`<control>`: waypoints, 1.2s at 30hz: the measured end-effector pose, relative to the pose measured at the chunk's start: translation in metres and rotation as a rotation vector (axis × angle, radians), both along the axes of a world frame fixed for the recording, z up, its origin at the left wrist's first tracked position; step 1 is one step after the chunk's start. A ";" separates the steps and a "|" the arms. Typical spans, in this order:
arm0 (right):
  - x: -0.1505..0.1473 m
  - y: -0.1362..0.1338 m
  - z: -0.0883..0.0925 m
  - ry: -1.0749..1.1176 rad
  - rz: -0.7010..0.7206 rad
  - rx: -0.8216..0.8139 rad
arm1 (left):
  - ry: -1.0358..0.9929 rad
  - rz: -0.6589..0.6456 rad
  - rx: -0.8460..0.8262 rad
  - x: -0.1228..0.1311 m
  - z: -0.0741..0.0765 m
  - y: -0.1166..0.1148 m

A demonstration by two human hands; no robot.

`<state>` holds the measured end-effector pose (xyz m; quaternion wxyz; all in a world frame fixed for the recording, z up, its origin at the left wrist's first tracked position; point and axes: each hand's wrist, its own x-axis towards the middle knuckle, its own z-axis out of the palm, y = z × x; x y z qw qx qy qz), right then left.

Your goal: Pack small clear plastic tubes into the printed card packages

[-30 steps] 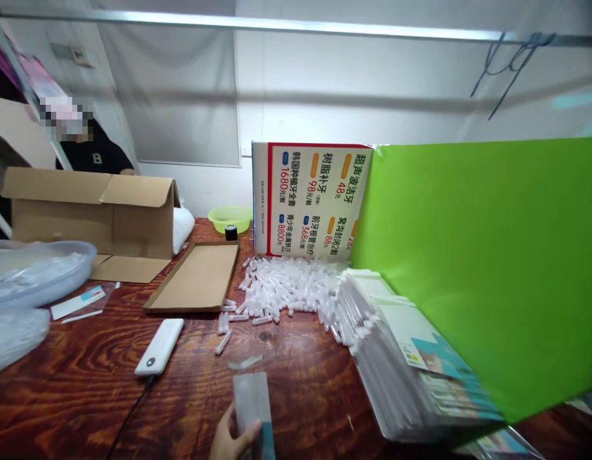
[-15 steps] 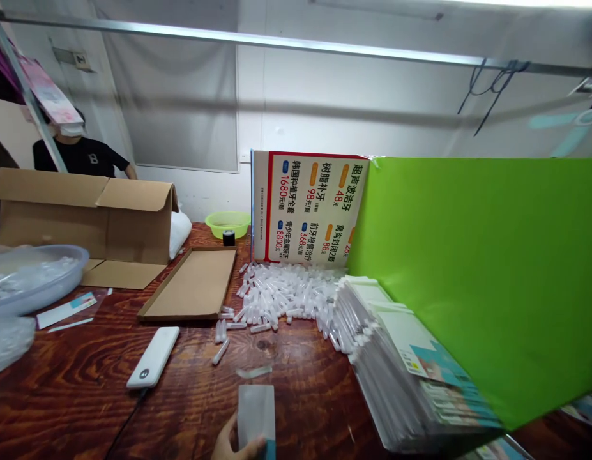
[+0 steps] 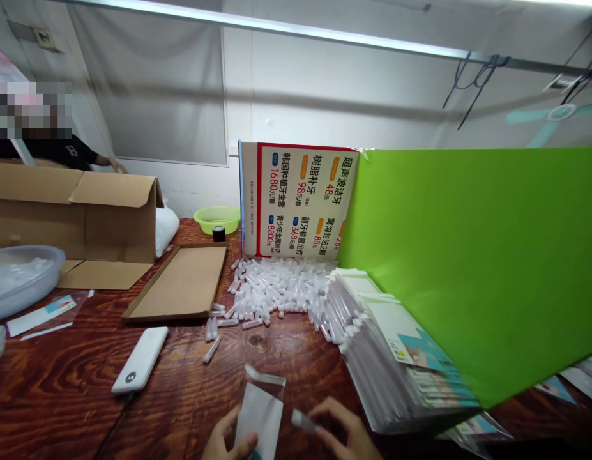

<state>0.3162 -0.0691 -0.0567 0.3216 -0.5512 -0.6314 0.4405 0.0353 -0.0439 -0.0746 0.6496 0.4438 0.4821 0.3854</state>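
Observation:
My left hand (image 3: 223, 439) is closed on a clear plastic sleeve with a white card (image 3: 260, 412) inside, at the bottom middle of the view. The sleeve's flap end points away from me. Just right of it, my right hand (image 3: 344, 427) pinches a small translucent plastic tube (image 3: 303, 421), its near end hidden by the fingers. The tube is beside the sleeve, apart from it. Beyond the hands lies a heap of similar tubes (image 3: 271, 287), with a few loose ones at its near left. A stack of sleeved cards (image 3: 382, 364) leans at the right.
Behind the heap stands a printed sign (image 3: 300, 201), joined by a green panel (image 3: 468, 255). Leftward are a shallow cardboard tray (image 3: 181, 281), a white power bank (image 3: 140, 361) with a cable, a cardboard box (image 3: 113, 233) and a basin (image 3: 56, 275). A person (image 3: 80, 150) is behind the box.
My right hand has come into view with a tube. The sleeve in my left hand is now tilted, its flap raised. The whole view has shifted slightly right.

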 end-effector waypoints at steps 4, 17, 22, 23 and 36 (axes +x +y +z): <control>-0.007 0.027 0.027 0.299 -0.047 0.100 | -0.033 -0.213 0.068 0.007 0.021 -0.002; -0.025 0.050 0.030 0.523 0.178 -0.250 | -0.163 -0.089 -0.294 0.008 0.044 -0.011; -0.040 0.064 0.008 0.659 0.060 -0.304 | -0.104 -0.147 -0.220 0.011 0.039 0.002; -0.042 0.065 0.006 0.653 0.069 -0.296 | -0.100 -0.167 -0.186 0.012 0.036 0.005; -0.032 0.091 -0.010 0.521 0.272 -0.156 | 0.093 -0.241 0.047 0.020 0.003 0.053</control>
